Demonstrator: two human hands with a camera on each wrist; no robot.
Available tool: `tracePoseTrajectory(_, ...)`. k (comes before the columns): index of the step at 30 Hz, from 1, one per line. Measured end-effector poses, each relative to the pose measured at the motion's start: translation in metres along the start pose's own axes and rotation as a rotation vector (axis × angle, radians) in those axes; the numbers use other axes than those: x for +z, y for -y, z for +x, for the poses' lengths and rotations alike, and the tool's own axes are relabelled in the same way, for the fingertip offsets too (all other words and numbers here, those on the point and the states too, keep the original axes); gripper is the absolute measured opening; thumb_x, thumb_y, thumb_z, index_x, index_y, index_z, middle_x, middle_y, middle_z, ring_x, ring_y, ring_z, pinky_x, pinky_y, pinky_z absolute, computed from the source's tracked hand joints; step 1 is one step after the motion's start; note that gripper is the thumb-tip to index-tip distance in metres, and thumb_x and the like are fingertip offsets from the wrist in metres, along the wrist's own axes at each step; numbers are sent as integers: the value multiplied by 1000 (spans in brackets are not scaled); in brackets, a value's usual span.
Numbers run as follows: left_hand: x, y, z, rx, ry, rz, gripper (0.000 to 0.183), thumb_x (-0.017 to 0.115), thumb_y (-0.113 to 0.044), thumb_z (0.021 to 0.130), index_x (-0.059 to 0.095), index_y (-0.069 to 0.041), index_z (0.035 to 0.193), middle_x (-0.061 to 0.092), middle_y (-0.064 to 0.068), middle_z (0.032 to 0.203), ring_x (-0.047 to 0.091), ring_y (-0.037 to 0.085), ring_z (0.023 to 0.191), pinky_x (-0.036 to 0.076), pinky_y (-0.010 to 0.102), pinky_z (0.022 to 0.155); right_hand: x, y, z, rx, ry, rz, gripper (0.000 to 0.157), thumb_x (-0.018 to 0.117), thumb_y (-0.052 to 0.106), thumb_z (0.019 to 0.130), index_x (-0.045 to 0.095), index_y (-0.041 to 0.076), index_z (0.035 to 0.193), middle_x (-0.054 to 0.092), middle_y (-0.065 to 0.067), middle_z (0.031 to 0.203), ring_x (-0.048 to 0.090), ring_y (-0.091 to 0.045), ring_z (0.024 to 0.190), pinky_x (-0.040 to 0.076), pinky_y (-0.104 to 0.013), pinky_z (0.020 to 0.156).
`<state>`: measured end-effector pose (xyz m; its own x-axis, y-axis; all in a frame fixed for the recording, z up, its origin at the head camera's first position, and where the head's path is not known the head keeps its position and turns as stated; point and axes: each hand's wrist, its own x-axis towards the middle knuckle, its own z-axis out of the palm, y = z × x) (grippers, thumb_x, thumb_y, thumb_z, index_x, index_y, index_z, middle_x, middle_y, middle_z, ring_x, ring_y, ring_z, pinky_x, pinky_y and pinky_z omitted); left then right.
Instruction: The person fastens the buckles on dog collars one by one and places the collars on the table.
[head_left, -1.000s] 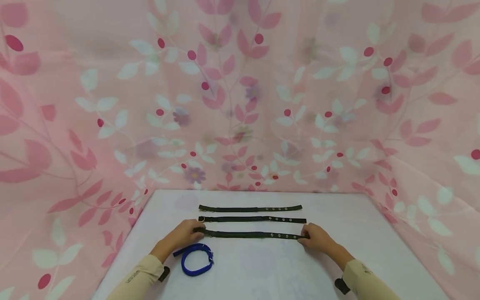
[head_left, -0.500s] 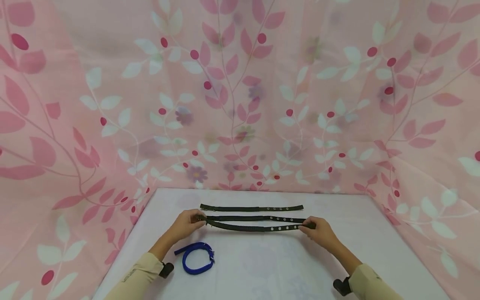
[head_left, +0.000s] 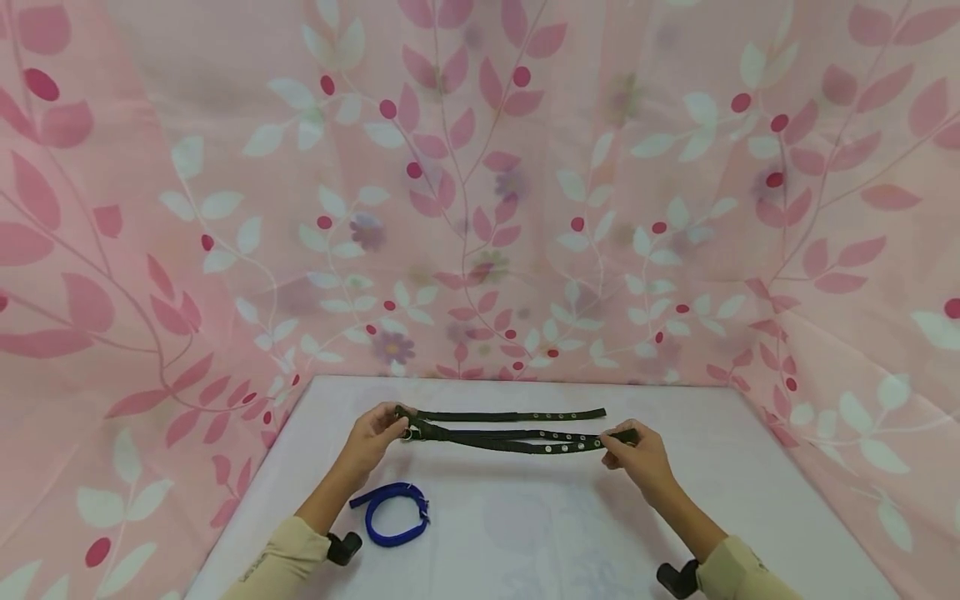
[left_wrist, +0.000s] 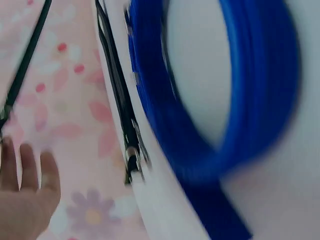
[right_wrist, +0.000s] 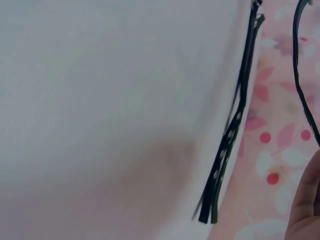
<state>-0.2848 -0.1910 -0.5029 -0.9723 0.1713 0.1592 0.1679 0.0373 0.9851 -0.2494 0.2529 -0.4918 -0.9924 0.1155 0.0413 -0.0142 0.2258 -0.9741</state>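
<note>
Both hands hold a dark green-black pet collar (head_left: 534, 448) by its ends, lifted above the table with its middle sagging slightly. My left hand (head_left: 367, 437) pinches the buckle end. At the other end, just past the metal eyelets, my right hand (head_left: 639, 457) grips the strap between thumb and fingers. Beyond the raised strap lie two similar dark collars, a middle one (head_left: 495, 434) partly overlapped by it and a far one (head_left: 480, 416). The left wrist view shows the held collar (left_wrist: 25, 65) rising from the fingertips; the right wrist view catches only part of the right hand (right_wrist: 304, 205).
A blue collar (head_left: 372, 533), buckled into a ring with its tail sticking out, lies on the white table (head_left: 510, 533) in front of the left hand. Pink floral cloth (head_left: 480, 208) encloses the table's back and sides.
Both hands have raised the nearest dark collar off the table and moved it away from the body, over the middle collar. The blue collar stays in place.
</note>
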Motion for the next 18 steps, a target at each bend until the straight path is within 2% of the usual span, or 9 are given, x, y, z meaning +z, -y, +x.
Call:
tracePoseTrajectory(4, 9, -5, -5, 71, -13, -79, 40, 59, -20, 100, 49, 6, 128, 62, 23, 129, 63, 6, 110, 53, 30, 96, 3, 8, -5, -106, 72, 122, 18, 60, 3, 96, 49, -10, 92, 75, -15, 97, 69, -17, 61, 60, -33, 61)
tracePoseTrajectory(6, 11, -8, -6, 101, 2, -106, 39, 57, -19, 101, 47, 7, 129, 62, 23, 128, 63, 7, 112, 53, 33, 97, 3, 11, -7, -129, 116, 180, 19, 56, 3, 98, 43, -8, 88, 76, -15, 97, 70, -17, 61, 60, -33, 61)
tracePoseTrajectory(9, 13, -12, -7, 121, 29, -134, 39, 56, -17, 102, 44, 8, 129, 65, 17, 125, 64, 9, 114, 52, 37, 99, 3, 14, -8, -116, 127, 221, 21, 55, 7, 100, 40, -1, 87, 77, -7, 89, 68, -14, 59, 59, -31, 59)
tracePoseTrajectory(13, 16, -19, -8, 85, 17, -191, 41, 58, -17, 101, 43, 8, 130, 69, 8, 119, 65, 10, 113, 53, 35, 97, 4, 16, -9, -76, 96, 237, 18, 60, 9, 98, 46, 1, 93, 75, 0, 84, 65, -11, 58, 58, -28, 59)
tracePoseTrajectory(18, 20, -24, -9, -41, -66, -397, 32, 59, -12, 99, 43, -1, 125, 74, -1, 110, 69, 12, 105, 54, 29, 93, 5, 15, -11, -85, 145, 300, 22, 64, 4, 94, 47, -5, 106, 75, -1, 93, 69, -10, 68, 60, -27, 69)
